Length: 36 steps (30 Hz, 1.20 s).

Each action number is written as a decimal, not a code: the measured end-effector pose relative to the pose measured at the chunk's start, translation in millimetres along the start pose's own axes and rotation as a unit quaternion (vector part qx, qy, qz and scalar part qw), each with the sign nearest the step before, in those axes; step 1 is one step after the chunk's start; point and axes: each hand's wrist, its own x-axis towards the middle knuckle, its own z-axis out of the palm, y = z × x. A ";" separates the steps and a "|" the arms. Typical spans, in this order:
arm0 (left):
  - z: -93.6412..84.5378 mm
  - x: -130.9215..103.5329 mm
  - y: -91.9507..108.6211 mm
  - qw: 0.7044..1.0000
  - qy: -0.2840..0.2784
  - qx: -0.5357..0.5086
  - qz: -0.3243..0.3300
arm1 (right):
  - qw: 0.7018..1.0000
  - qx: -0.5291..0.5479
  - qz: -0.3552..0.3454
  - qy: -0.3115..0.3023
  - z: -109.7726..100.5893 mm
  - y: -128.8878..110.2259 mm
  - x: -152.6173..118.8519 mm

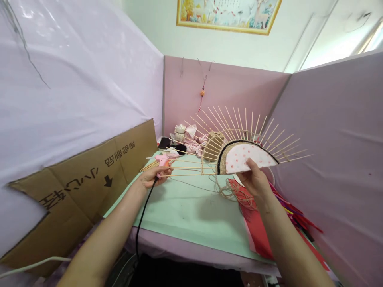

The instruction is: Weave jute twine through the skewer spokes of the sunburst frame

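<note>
My left hand [156, 177] is closed round the handle of a pink glue gun [163, 160], whose black cord hangs down past the table edge. In my right hand [255, 178] I grip a half-round craft piece [243, 158] above the table, thumb on its white, spotted face. Black and twine bands edge its curve, and thin wooden sticks [236, 119] fan out from it. A twine arc runs across the sticks partway out. The lowest sticks on the left reach to my left hand; whether they touch it, I cannot tell. Loose twine [226, 191] lies beneath the piece.
A green sheet [191, 215] covers the table. Red material [254, 227] and coloured strips lie at the right. Behind are a twine roll [214, 145], a jar [180, 133], pink cloth [194, 141] and more sticks [149, 165]. Cardboard [80, 183] stands along the left side.
</note>
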 end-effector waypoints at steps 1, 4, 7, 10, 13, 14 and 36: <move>0.0 -2.1 1.3 1.000 -0.005 -0.005 0.005 | 1.000 -0.008 -0.004 -0.003 -0.4 -2.1 1.0; 1.5 -7.8 0.9 0.999 -0.023 -0.014 0.024 | 0.999 -0.042 -0.013 0.002 -3.0 -8.7 4.1; 6.6 -10.3 -2.5 0.999 -0.024 -0.013 0.029 | 0.997 -0.079 -0.020 0.015 -6.0 -16.3 6.2; 13.6 -9.4 -5.2 0.999 -0.016 -0.018 0.033 | 0.994 -0.100 -0.034 0.009 -8.3 -24.6 6.9; 18.3 -7.1 -7.2 0.999 -0.010 -0.014 0.042 | 0.992 -0.121 -0.041 0.012 -10.5 -32.6 7.4; 18.8 -6.3 -7.9 0.999 -0.006 -0.009 0.045 | 0.991 -0.127 -0.043 0.015 -11.2 -35.0 7.7; 31.1 -19.5 -25.4 0.997 0.055 -0.007 0.045 | 0.982 -0.129 -0.133 0.026 -11.4 -36.9 -3.8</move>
